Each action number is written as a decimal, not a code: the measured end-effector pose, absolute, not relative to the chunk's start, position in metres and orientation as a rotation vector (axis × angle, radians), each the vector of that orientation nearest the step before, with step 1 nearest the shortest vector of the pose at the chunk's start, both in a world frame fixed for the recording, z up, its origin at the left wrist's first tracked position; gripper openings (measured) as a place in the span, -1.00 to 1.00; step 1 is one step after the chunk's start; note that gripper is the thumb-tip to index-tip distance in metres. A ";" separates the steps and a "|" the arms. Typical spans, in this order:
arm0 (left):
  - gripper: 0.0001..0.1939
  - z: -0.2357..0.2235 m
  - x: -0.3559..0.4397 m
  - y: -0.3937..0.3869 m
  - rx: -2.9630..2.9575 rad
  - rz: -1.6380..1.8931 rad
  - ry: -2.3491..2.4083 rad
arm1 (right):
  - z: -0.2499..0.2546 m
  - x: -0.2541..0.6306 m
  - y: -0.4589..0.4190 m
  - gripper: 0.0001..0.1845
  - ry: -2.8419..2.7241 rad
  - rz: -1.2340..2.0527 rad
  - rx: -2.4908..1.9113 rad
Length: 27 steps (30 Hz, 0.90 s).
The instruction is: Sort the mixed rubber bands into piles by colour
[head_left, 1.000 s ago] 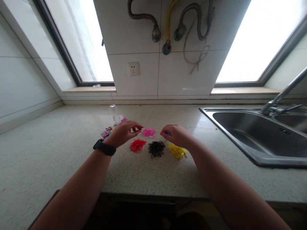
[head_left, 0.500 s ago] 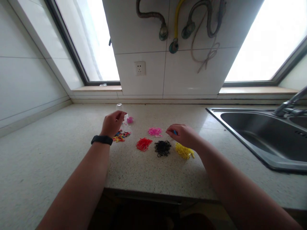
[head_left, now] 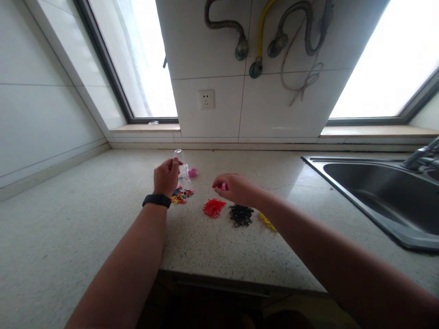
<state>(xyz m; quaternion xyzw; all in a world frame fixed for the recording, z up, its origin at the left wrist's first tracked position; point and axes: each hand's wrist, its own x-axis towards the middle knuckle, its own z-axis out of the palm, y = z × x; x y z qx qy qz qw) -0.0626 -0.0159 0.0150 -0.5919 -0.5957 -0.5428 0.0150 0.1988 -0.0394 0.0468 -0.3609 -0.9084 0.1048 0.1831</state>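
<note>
My left hand (head_left: 167, 177) is closed at the left side of a clear plastic container (head_left: 184, 170), hiding part of it. Just in front lies a mixed pile of small coloured rubber bands (head_left: 181, 195). My right hand (head_left: 235, 188) hovers over the middle of the counter, fingers curled with thumb and fingertips a little apart, nothing visible between them. It covers most of the pink rubber bands. Nearer to me are a red pile (head_left: 214, 208) and a black pile (head_left: 241, 214) of rubber bands. Yellow rubber bands (head_left: 267, 222) are partly hidden by my right forearm.
A bright pink object (head_left: 192, 172) sits beside the clear container. To the right, a steel sink (head_left: 313, 167) with a faucet (head_left: 420, 155) is set into the speckled counter (head_left: 206, 246). Hoses (head_left: 260, 36) and a socket (head_left: 207, 99) are on the tiled wall behind.
My left hand moved left, away from the middle, to the clear container and stays there. My right hand has shifted left from beside the pink rubber bands to over them. The view has turned slightly left.
</note>
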 end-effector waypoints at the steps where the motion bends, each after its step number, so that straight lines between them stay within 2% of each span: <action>1: -0.55 0.015 -0.062 -0.016 -1.844 -1.692 -1.856 | 0.046 0.189 -0.034 -0.78 -2.598 0.284 -1.032; 8: -0.50 0.012 -0.057 -0.014 -1.905 -1.737 -1.839 | 0.028 0.128 0.000 -0.69 -2.768 0.017 -1.190; 14: -0.49 0.009 -0.057 -0.011 -1.937 -1.721 -1.833 | 0.017 0.101 0.003 -0.71 -2.848 0.022 -1.206; 27: -0.49 0.009 -0.055 -0.011 -1.948 -1.750 -1.832 | 0.033 0.128 -0.015 -0.72 -2.778 -0.021 -1.140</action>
